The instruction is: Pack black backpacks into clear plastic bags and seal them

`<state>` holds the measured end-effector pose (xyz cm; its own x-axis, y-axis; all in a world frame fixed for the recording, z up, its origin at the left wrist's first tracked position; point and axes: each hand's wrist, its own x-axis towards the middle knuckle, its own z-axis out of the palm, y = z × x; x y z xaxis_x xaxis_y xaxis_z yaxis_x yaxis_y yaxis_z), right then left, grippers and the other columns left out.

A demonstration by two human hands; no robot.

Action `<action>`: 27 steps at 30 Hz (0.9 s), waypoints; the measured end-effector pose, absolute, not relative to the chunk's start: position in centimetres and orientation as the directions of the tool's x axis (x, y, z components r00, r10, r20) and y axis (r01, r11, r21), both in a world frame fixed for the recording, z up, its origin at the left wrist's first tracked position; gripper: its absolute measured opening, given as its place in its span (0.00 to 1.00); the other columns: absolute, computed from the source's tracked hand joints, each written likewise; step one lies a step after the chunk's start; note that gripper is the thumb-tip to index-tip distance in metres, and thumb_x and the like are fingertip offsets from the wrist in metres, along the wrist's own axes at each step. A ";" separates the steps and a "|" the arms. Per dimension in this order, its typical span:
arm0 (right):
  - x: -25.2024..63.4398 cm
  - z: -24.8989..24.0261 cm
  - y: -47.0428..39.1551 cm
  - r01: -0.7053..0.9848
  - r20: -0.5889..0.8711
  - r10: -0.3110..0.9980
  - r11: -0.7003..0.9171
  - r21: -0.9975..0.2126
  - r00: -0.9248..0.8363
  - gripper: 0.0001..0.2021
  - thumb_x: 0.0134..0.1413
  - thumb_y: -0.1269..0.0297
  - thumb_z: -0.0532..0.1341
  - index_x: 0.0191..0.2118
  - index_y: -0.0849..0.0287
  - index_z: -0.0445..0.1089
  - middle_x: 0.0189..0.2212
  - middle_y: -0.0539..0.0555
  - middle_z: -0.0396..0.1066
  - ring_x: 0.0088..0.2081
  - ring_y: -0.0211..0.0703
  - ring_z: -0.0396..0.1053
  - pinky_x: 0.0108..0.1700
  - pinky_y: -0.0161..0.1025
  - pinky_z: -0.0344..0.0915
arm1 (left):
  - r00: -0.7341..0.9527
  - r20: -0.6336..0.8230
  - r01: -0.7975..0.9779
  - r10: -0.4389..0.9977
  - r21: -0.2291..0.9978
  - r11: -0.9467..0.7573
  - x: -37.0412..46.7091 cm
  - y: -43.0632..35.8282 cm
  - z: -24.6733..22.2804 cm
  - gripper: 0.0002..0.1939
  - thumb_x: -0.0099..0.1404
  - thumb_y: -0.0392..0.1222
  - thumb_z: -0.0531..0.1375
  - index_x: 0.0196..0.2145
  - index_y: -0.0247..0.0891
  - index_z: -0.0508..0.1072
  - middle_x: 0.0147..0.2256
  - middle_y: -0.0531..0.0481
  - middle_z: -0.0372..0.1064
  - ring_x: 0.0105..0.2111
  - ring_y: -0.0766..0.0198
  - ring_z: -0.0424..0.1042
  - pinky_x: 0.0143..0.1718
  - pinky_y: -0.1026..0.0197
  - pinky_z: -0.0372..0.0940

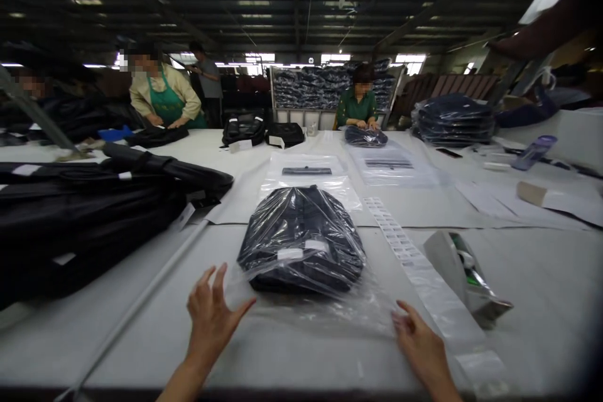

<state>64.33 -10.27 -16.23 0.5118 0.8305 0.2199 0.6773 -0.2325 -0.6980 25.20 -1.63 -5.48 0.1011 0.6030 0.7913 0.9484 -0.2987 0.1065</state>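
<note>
A dark folded garment (301,232) lies inside a clear plastic bag (330,311) at the middle of the white table, with two white labels on it. The bag's loose edge spreads toward me. At the lower left of the bag, my left hand (211,314) has its thumb and fingers spread, with nothing between them. My right hand (419,339) is at the bag's lower right corner, its thumb and fingertips pinched on the plastic edge.
Dark garments (85,220) are heaped at left. A label strip (400,242) and a tape dispenser (466,276) lie at right. Flat plastic bags (306,166) are behind the wrapped garment. Across the table, people work beside stacked packages (452,119).
</note>
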 end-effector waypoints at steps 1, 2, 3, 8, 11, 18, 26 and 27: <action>64.3 -15.9 -10.1 0.737 0.303 0.816 -0.205 -0.644 0.492 0.31 0.51 0.44 0.50 0.51 0.64 0.65 0.32 0.58 0.74 0.33 0.51 0.73 0.36 0.44 0.68 | -0.010 0.744 0.972 0.669 0.164 -0.168 23.9 -1.1 -5.9 0.44 0.53 0.61 0.61 0.60 0.33 0.53 0.52 0.30 0.58 0.50 0.40 0.61 0.46 0.40 0.59; 64.3 -15.5 -9.8 0.793 0.377 0.809 -0.168 -0.585 0.450 0.31 0.51 0.43 0.50 0.51 0.65 0.65 0.34 0.60 0.74 0.35 0.52 0.72 0.38 0.46 0.68 | -0.079 0.674 0.967 0.735 0.232 -0.109 23.0 -0.5 -6.3 0.44 0.53 0.62 0.59 0.60 0.33 0.54 0.51 0.31 0.60 0.47 0.41 0.64 0.43 0.41 0.61; 64.5 -15.1 -9.6 0.839 0.439 0.806 -0.125 -0.530 0.397 0.30 0.52 0.44 0.50 0.51 0.64 0.66 0.37 0.61 0.74 0.36 0.53 0.72 0.40 0.47 0.68 | -0.102 0.599 0.946 0.794 0.305 -0.109 22.3 0.2 -6.6 0.40 0.55 0.61 0.57 0.58 0.34 0.57 0.48 0.35 0.65 0.43 0.45 0.68 0.40 0.45 0.65; 66.8 -16.3 -9.4 0.894 0.580 0.745 -0.048 -0.446 0.329 0.26 0.58 0.48 0.45 0.40 0.61 0.73 0.37 0.59 0.76 0.35 0.50 0.75 0.38 0.42 0.70 | -0.046 0.520 0.832 0.853 0.493 -0.256 20.4 0.3 -8.1 0.21 0.64 0.53 0.47 0.42 0.40 0.74 0.34 0.50 0.75 0.31 0.61 0.74 0.35 0.64 0.68; 67.6 -18.6 -10.4 0.894 0.530 0.790 -0.050 -0.444 0.307 0.28 0.58 0.46 0.44 0.39 0.61 0.74 0.34 0.56 0.77 0.33 0.49 0.75 0.34 0.41 0.72 | -0.053 0.541 0.860 0.839 0.452 -0.237 18.7 -2.5 -10.2 0.21 0.63 0.56 0.50 0.41 0.40 0.74 0.22 0.56 0.71 0.19 0.66 0.70 0.24 0.68 0.65; 67.6 -19.5 -12.7 0.914 0.500 0.814 -0.090 -0.395 0.296 0.26 0.58 0.45 0.47 0.45 0.58 0.72 0.36 0.55 0.76 0.33 0.49 0.75 0.33 0.41 0.72 | 0.247 0.753 0.873 0.610 0.101 -0.478 15.9 -8.0 -12.5 0.16 0.66 0.47 0.54 0.48 0.38 0.70 0.40 0.50 0.75 0.34 0.64 0.75 0.39 0.67 0.68; 68.1 -20.8 -14.8 0.960 0.601 0.796 0.101 -0.262 0.080 0.22 0.62 0.54 0.47 0.54 0.61 0.64 0.46 0.57 0.72 0.42 0.46 0.73 0.44 0.40 0.70 | 0.426 0.773 0.795 0.470 -0.072 -0.603 15.4 -10.4 -12.1 0.22 0.68 0.38 0.52 0.59 0.38 0.58 0.41 0.49 0.75 0.32 0.64 0.76 0.40 0.65 0.70; 68.1 -21.0 -15.1 0.963 0.618 0.786 0.139 -0.229 0.033 0.22 0.62 0.55 0.48 0.56 0.61 0.61 0.46 0.57 0.72 0.42 0.46 0.72 0.44 0.40 0.69 | 0.437 0.765 0.783 0.473 -0.064 -0.619 15.2 -10.3 -12.1 0.23 0.68 0.38 0.52 0.60 0.39 0.56 0.41 0.49 0.74 0.33 0.63 0.76 0.40 0.65 0.70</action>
